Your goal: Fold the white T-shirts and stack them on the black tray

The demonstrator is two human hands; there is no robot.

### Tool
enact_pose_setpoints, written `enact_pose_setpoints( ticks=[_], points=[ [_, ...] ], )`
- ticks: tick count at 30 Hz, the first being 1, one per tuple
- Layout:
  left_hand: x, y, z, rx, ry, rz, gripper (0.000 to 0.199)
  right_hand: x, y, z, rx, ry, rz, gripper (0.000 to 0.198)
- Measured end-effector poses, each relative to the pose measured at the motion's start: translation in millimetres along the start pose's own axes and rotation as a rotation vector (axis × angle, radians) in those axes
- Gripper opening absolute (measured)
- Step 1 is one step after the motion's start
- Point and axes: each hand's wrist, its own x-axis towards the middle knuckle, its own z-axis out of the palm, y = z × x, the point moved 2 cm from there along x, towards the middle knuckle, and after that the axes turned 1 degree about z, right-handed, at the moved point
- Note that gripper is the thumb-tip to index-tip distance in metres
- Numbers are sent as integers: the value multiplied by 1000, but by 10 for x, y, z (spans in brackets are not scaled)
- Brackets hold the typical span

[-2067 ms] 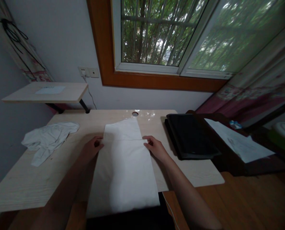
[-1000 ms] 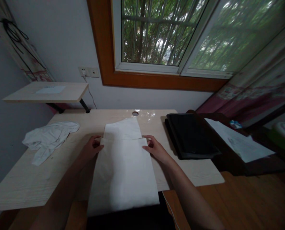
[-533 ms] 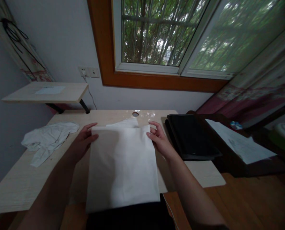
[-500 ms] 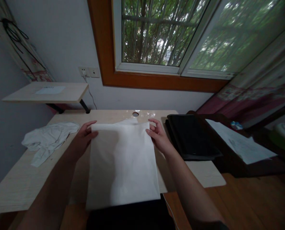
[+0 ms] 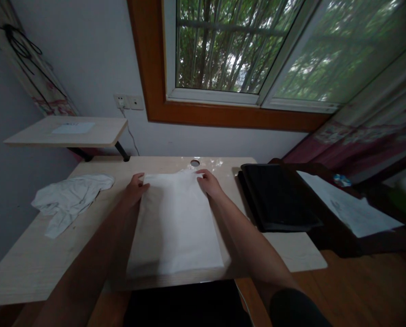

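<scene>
A flat white rectangular piece of cloth (image 5: 178,222) lies on the pale wooden desk, its near edge just short of the desk's front edge. My left hand (image 5: 135,188) pinches its far left corner between thumb and fingers. At the far right corner, my right hand (image 5: 208,182) grips the same cloth. A little rumpled fabric shows past the far edge between both hands. Whether the cloth is a single piece or folded in layers, I cannot tell.
A crumpled white cloth (image 5: 73,197) lies on the desk's left side, below a small raised shelf (image 5: 103,129) with a paper on it. Stacked flat black items (image 5: 278,195) sit at the right. Beyond them is a large white sheet (image 5: 349,204). A round hole (image 5: 195,162) pierces the desk's back.
Both hands have lowered the white cloth from above the desk until it lies flat, slightly farther forward. The hands have come closer together, the right one moving left.
</scene>
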Motion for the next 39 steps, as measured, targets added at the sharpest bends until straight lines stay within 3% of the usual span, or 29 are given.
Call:
enact_pose_setpoints(
  ticks=[3,6,10,14,16,19,23,26,29,32,39],
  points=[
    [30,74,-22,-183,14,60,75,50,-60,-10,137,38,-52,32],
    [109,104,-31,-254,97,67,75,174,-66,1,129,86,-79,35],
    [214,24,8,-118,194,20,63,346,60,67,5,90,-45,34],
    [219,-82,70,53,183,7,59,379,185,122,-60,53,-31,31],
    [186,-95,83,102,196,54,60,353,202,119,-89,50,-42,36],
    [112,-23,99,216,228,230,56,288,160,92,-123,67,-63,44],
    [-28,170,283,443,35,535,48,144,-27,147,-267,130,-200,52],
    [-157,259,539,606,-143,632,48,-10,-192,353,-394,38,-340,51],
    [-255,259,745,708,-188,636,49,-147,-270,589,-513,-115,-405,49],
    [-268,197,786,788,-151,593,51,-202,-251,671,-636,-164,-401,50],
    [-145,12,488,967,-127,437,59,-207,-108,331,-831,-154,-264,58]
  ],
)
